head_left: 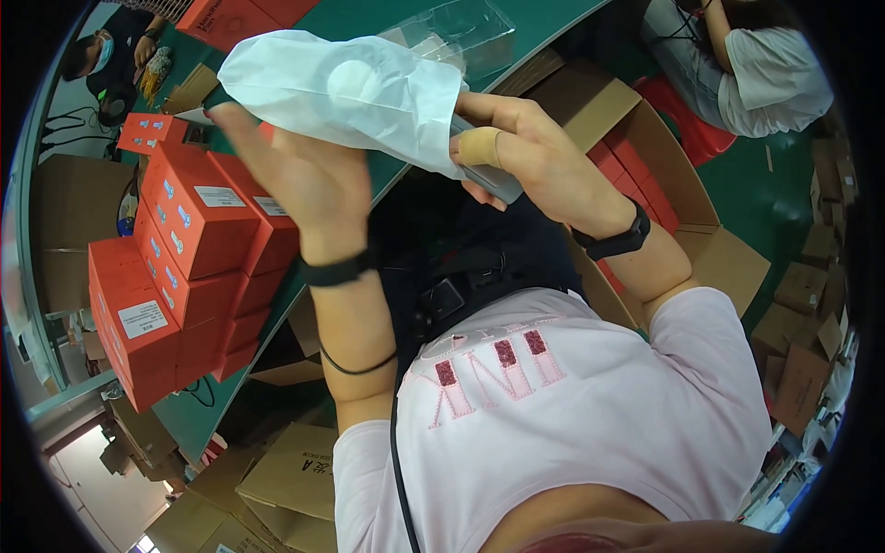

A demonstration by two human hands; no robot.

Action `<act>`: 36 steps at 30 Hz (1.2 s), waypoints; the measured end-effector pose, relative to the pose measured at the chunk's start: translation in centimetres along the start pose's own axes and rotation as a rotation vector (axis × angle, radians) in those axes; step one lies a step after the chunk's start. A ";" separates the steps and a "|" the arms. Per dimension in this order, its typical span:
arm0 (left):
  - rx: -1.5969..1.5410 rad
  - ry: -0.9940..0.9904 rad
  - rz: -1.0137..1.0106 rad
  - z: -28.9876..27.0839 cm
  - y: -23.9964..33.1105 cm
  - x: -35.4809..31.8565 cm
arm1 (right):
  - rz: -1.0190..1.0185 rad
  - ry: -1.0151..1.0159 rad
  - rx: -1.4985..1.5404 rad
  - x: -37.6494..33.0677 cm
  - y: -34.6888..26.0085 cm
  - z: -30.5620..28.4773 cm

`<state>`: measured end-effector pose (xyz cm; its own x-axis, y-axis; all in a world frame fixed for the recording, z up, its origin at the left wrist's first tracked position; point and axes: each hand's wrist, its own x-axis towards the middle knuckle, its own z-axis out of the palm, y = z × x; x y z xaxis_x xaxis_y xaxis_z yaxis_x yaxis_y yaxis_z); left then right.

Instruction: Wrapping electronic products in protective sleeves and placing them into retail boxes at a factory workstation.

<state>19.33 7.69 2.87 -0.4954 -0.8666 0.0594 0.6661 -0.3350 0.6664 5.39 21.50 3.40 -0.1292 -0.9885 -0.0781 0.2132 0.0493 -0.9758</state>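
A white, thin bag with a paler round patch is held up over the green table's edge. Out of its right end sticks a grey handle; the rest of this device is hidden inside the bag. My right hand, with a tan bandage on one finger, is closed around the handle and the bag's mouth. Just below the bag's left part, my left hand is open, palm showing. One digit stretches out to the left, slightly blurred; its other fingers are partly behind the bag, and whether they touch it I cannot tell.
Several red boxes are stacked on the green table at the left. A clear plastic tray lies beyond the bag. An open carton with red boxes stands at my right. Two other people sit at the far left and far right.
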 end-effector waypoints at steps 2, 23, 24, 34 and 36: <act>0.298 -0.032 0.109 0.6 -1.4 -1.3 | 0.028 -0.013 -0.013 0.2 0.4 -0.5; -0.166 0.134 -0.070 -0.9 1.8 1.3 | 0.043 0.004 -0.021 -0.4 0.4 1.2; -0.176 0.125 -0.076 -0.9 1.9 1.4 | 0.025 0.002 -0.043 -0.4 0.5 1.1; 0.181 -0.040 -0.059 0.1 -0.8 0.2 | -0.276 0.176 -0.564 -0.9 0.6 1.1; 0.215 0.017 -0.009 0.0 -1.7 0.1 | -0.326 0.261 -0.431 -0.6 0.9 1.0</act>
<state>18.17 8.12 1.74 -0.4904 -0.8705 0.0412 0.5262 -0.2580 0.8103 6.68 22.03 2.76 -0.3671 -0.8974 0.2449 -0.2824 -0.1433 -0.9485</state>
